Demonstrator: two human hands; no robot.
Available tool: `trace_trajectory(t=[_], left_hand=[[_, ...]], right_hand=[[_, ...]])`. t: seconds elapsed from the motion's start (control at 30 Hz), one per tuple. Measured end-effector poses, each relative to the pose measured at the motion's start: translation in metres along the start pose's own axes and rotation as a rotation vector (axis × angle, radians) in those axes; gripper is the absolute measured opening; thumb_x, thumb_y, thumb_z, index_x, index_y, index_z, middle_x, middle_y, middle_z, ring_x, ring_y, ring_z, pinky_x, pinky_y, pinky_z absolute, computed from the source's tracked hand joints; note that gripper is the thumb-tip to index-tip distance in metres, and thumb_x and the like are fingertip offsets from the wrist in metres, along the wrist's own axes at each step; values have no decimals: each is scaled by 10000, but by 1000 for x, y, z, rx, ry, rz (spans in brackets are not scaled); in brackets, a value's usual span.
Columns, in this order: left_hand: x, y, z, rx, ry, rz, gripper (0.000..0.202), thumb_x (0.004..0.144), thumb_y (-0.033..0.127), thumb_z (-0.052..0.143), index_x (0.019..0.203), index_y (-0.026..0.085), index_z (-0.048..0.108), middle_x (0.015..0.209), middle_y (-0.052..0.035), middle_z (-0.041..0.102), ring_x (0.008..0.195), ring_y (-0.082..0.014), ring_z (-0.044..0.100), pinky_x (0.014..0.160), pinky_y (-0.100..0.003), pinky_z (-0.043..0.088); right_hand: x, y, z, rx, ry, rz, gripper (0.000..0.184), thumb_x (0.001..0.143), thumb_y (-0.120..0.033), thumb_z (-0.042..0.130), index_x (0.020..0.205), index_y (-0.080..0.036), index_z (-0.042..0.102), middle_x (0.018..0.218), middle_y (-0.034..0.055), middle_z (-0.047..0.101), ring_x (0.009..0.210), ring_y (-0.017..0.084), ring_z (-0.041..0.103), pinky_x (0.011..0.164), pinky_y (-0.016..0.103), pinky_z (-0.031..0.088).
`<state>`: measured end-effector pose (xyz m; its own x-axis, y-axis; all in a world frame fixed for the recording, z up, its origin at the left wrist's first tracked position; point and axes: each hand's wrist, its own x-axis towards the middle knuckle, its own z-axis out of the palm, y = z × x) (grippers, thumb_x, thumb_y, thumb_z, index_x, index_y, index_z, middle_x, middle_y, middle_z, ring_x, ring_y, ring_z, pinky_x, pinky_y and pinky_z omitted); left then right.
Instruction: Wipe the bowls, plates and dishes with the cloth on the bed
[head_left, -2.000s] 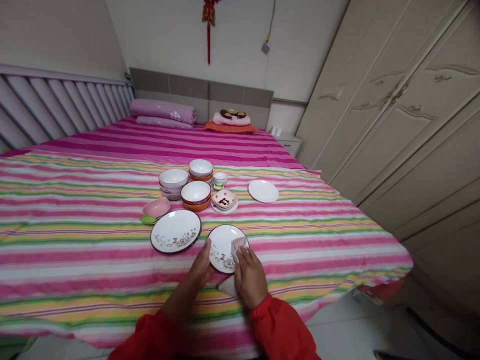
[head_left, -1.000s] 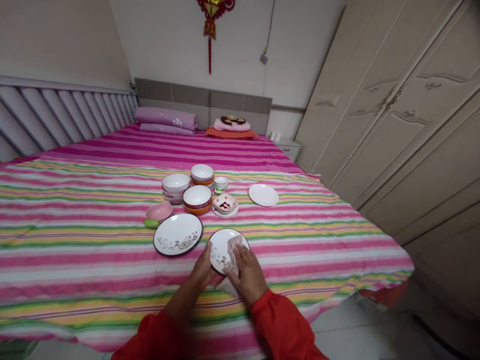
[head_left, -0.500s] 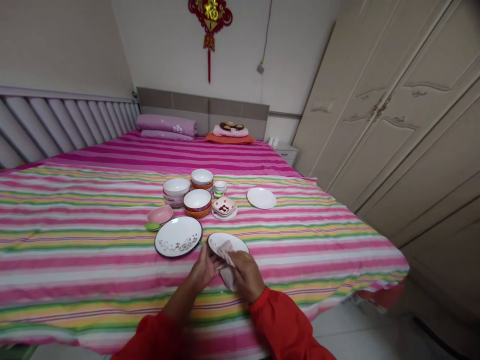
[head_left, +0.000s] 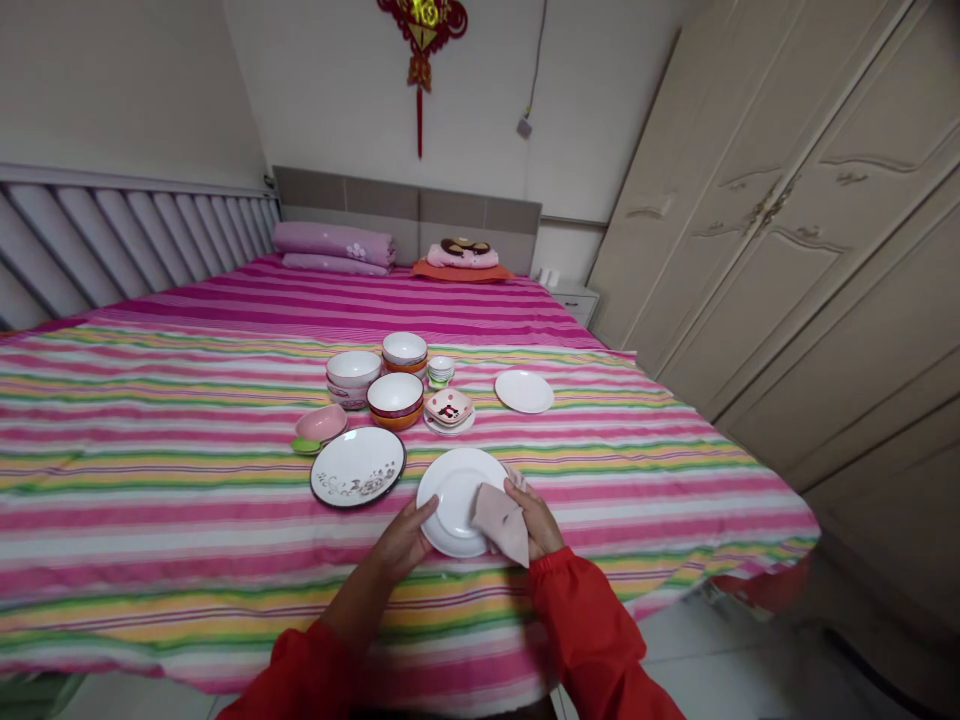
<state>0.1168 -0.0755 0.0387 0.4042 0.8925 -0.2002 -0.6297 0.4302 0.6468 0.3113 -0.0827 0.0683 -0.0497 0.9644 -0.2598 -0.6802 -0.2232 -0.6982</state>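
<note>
My left hand grips the left rim of a white plate, its thumb on the upper face. The plate's plain side with a round ring faces up. In my right hand is a pale pink cloth, which lies over the plate's right edge. My right fingers behind the cloth are partly hidden. Just left of this plate lies a dark-rimmed plate with a flower pattern. Beyond it are a pink bowl with a green leaf-shaped end and a dark-rimmed bowl on an orange one.
Farther back stand stacked white bowls, another bowl stack, small nested cups and a square patterned dish on a saucer. A white plate lies to the right. The striped cloth covers the bed's near part; a wardrobe stands right.
The plate in my hands has been turned over, from its flower-patterned face to its plain white underside. My right hand has moved right with the cloth to the plate's right edge.
</note>
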Motion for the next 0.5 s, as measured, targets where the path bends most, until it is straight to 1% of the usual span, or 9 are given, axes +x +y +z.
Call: trace_trajectory(t=[0.1, 0.23, 0.3, 0.33, 0.4, 0.5], left_hand=[[1, -4, -5, -25, 23, -31, 603, 824, 237, 627, 1379, 154, 406, 1163, -137, 674, 1139, -265, 590, 1034, -438, 407], [5, -6, -12, -51, 89, -56, 600, 850, 241, 590, 1400, 146, 369, 1153, -131, 680, 1118, -254, 605, 1039, -420, 407], [6, -5, -13, -69, 110, -72, 594, 869, 266, 561, 1409, 127, 356, 1155, -143, 677, 1111, -254, 610, 1037, -414, 410], [7, -5, -12, -75, 117, -80, 589, 881, 275, 542, 1413, 116, 348, 1159, -150, 673, 1117, -253, 607, 1038, -411, 409], [8, -5, -11, -90, 116, -95, 581, 899, 290, 506, 1423, 107, 333, 1183, -160, 658, 1144, -248, 589, 1049, -404, 397], [10, -7, -8, -162, 49, -81, 583, 911, 344, 470, 1439, 147, 320, 1267, -151, 608, 1193, -246, 551, 1074, -404, 366]], right_hand=[[9, 13, -6, 13, 67, -66, 389, 644, -246, 779, 1011, -182, 666, 909, 60, 737, 831, 245, 700, 775, 407, 558], [23, 18, -7, -31, 149, -268, 379, 656, -304, 779, 991, -151, 692, 1005, 102, 722, 940, 268, 674, 881, 439, 516], [29, 19, -6, -135, 170, -393, 373, 695, -352, 747, 997, -140, 694, 1032, 118, 713, 988, 269, 655, 916, 451, 490], [33, 20, -5, -229, 170, -452, 375, 725, -376, 717, 1012, -137, 692, 1049, 123, 707, 1013, 269, 643, 933, 458, 476], [39, 25, -4, -500, 137, -556, 385, 786, -402, 646, 1064, -138, 680, 1107, 129, 685, 1073, 267, 610, 972, 475, 440], [47, 38, 4, -995, 28, -707, 366, 857, -378, 548, 1140, -174, 657, 1233, 119, 621, 1188, 259, 526, 1052, 491, 352]])
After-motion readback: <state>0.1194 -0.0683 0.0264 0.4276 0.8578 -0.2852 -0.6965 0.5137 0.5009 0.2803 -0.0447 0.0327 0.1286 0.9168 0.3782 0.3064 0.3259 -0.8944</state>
